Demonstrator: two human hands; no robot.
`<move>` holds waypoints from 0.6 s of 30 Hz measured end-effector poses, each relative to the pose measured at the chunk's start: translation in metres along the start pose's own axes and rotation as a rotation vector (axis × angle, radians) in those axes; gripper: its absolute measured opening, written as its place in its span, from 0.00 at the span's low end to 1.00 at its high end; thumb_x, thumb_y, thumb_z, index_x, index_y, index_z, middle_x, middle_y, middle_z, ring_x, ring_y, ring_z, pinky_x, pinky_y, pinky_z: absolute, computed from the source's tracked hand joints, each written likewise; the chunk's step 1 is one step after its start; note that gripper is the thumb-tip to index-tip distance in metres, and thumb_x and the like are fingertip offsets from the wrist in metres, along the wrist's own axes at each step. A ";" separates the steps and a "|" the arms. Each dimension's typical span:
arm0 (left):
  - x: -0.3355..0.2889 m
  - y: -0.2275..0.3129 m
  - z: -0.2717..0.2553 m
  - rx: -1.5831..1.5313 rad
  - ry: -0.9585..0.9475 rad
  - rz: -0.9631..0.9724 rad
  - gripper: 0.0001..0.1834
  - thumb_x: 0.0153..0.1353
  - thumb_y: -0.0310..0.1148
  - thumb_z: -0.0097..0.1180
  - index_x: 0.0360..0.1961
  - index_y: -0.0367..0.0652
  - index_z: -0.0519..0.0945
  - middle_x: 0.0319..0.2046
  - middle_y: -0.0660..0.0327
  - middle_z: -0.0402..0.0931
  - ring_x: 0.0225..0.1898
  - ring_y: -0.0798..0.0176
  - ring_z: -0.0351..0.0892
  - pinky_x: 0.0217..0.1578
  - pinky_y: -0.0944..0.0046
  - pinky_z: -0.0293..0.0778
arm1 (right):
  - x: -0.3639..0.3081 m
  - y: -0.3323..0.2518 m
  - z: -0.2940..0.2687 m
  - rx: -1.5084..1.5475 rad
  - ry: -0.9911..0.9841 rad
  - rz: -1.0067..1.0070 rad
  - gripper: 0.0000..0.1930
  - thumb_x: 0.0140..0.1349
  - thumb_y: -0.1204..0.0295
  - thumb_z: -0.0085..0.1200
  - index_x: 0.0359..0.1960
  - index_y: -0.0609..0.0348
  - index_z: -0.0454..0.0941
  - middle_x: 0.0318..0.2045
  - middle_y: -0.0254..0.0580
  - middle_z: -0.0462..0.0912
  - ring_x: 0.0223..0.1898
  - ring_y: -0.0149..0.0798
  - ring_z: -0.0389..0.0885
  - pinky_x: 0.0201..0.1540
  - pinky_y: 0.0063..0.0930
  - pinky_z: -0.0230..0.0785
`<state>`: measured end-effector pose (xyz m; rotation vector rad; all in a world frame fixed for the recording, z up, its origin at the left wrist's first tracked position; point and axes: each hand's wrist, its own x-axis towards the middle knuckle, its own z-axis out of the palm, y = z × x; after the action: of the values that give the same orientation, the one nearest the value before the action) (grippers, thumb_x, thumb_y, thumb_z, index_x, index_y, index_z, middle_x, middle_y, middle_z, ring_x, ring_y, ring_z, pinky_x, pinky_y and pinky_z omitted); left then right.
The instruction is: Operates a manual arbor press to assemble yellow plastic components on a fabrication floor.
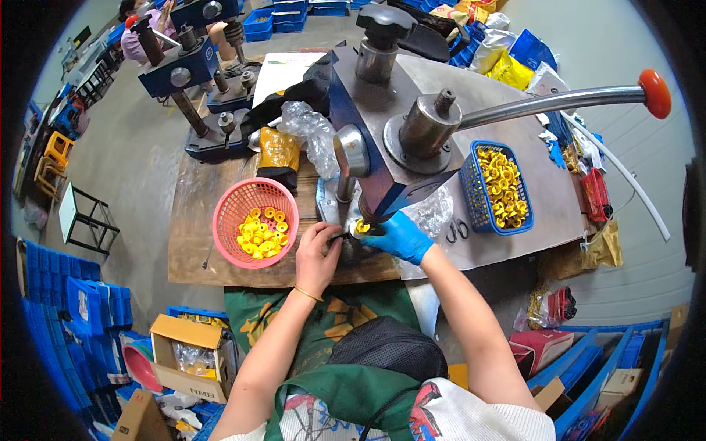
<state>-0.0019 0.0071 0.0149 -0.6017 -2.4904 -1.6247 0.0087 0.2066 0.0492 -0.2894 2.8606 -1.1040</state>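
A dark blue hand press (368, 95) with a long lever stands in front of me. Under its ram sits a small yellow cup-shaped part (360, 227). My right hand (401, 239), in a blue glove, reaches in from the right with its fingertips closed at that part. Bare, with a thin band at the wrist, my left hand (318, 253) is at the left of the press base, fingers curled together by a small dark piece; what they grip is hidden. A pink basket (220, 235) of yellow parts stands left, a blue basket (474, 192) of more yellow parts right.
The press lever (559, 99) sticks out to the right, ending in a red knob. Black-handled scissors (457, 231) and plastic wrap lie beside the blue basket. Another press (176, 70) stands at the far left. A tan-wrapped bundle (279, 154) rests behind the pink basket.
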 end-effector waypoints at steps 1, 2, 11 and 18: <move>0.001 -0.001 -0.001 0.020 -0.006 0.010 0.16 0.46 0.24 0.57 0.40 0.42 0.76 0.38 0.55 0.72 0.42 0.52 0.72 0.42 0.60 0.69 | 0.000 -0.008 -0.014 -0.025 0.141 -0.024 0.16 0.48 0.66 0.57 0.39 0.58 0.76 0.35 0.54 0.77 0.39 0.52 0.75 0.41 0.37 0.68; 0.002 0.000 -0.002 0.023 -0.003 0.010 0.16 0.46 0.24 0.57 0.40 0.42 0.76 0.38 0.55 0.72 0.42 0.52 0.72 0.42 0.60 0.69 | -0.002 -0.013 -0.035 -0.048 0.283 -0.046 0.16 0.49 0.67 0.57 0.40 0.58 0.76 0.38 0.55 0.77 0.41 0.51 0.75 0.43 0.35 0.68; 0.003 0.021 0.005 0.158 -0.155 0.109 0.22 0.47 0.24 0.55 0.48 0.42 0.72 0.42 0.52 0.69 0.44 0.51 0.70 0.44 0.60 0.68 | -0.066 -0.166 -0.285 0.940 0.307 -0.423 0.25 0.61 0.66 0.40 0.59 0.64 0.57 0.55 0.56 0.65 0.51 0.46 0.68 0.56 0.38 0.56; 0.008 0.018 0.013 0.080 -0.053 0.107 0.21 0.47 0.22 0.55 0.47 0.40 0.71 0.41 0.52 0.69 0.37 0.54 0.72 0.38 0.62 0.70 | -0.153 -0.130 -0.216 -0.028 -0.245 0.072 0.40 0.56 0.65 0.50 0.63 0.69 0.39 0.64 0.56 0.47 0.66 0.42 0.44 0.66 0.33 0.34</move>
<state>-0.0009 0.0268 0.0272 -0.7638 -2.4987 -1.4836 0.1513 0.2845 0.2951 -0.2972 2.6505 -0.9446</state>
